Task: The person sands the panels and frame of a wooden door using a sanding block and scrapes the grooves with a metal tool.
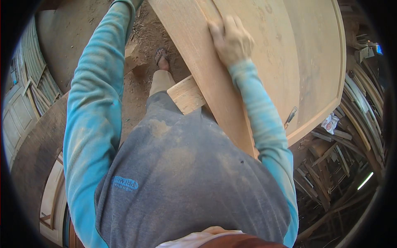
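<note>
Right hand (pixel 231 40) lies on wooden door panel (pixel 289 62) near its left edge, fingers (pixel 217 29) curled over it; panel rests on wood block (pixel 187 95); left hand out of view, fingers cannot tell

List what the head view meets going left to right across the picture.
Stacked panelled doors → left sleeve → sandalled foot → right hand resting on the large wooden door panel → white bag → pile of scrap wood strips.
</note>
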`<state>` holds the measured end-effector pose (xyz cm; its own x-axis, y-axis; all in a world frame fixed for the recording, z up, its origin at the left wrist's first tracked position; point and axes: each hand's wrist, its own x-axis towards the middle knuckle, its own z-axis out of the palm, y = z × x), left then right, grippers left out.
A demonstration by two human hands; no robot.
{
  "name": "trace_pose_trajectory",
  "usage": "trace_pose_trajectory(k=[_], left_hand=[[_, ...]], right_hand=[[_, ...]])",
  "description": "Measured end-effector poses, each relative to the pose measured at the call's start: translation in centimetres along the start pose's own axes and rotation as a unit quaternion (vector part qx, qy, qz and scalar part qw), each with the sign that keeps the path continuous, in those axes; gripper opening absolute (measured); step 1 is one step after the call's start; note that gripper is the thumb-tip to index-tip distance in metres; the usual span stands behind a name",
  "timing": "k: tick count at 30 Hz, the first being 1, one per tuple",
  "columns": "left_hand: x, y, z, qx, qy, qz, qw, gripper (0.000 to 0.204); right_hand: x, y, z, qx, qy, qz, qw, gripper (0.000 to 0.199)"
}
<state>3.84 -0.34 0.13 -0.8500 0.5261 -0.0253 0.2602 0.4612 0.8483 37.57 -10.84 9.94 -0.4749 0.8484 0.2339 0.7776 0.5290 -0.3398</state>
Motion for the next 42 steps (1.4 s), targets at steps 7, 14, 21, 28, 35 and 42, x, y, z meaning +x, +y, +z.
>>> trace_pose_trajectory(k=[7, 14, 21, 28, 35, 42], left_hand=[[-1.5, 2.2, -2.0, -0.011, 0.005, -0.025, 1.0, 0.057], [-1.4, 0.9, -1.0, 0.007, 0.033, -0.009, 0.999, 0.056], [-1.1, 0.4, -0.6, 0.035, -0.008, -0.029, 0.999, 0.073], [-2.7, 0.8, -1.0, 0.016, -0.008, -0.025, 1.0, 0.079], [-4.5, 3.9, -2.7, -0.133, -0.051, -0.027, 0.989, 0.072], [-2.9, 3.5, -2.6, -0.107, -0.072, -0.065, 0.99, 0.072]], right_hand=[[-9.7, 1.9, -5.4, 0.012, -0.065, 0.056, 0.996, 0.025], [-3.4, 1.0, -1.5, 0.022, -0.011, -0.028, 0.999, 0.02], [4.5, -1.3, 1.4, 0.027, -0.019, -0.009, 0.999, 0.03], [-4.0, 0.8, -1.6, 0.003, -0.087, 0.029, 0.996, 0.022], [20.6, -6.2, 6.9, -0.012, -0.021, -0.022, 0.999, 0.026], [20.9, -6.8, 7.4, 0.0, -0.004, -0.01, 1.0, 0.033]])
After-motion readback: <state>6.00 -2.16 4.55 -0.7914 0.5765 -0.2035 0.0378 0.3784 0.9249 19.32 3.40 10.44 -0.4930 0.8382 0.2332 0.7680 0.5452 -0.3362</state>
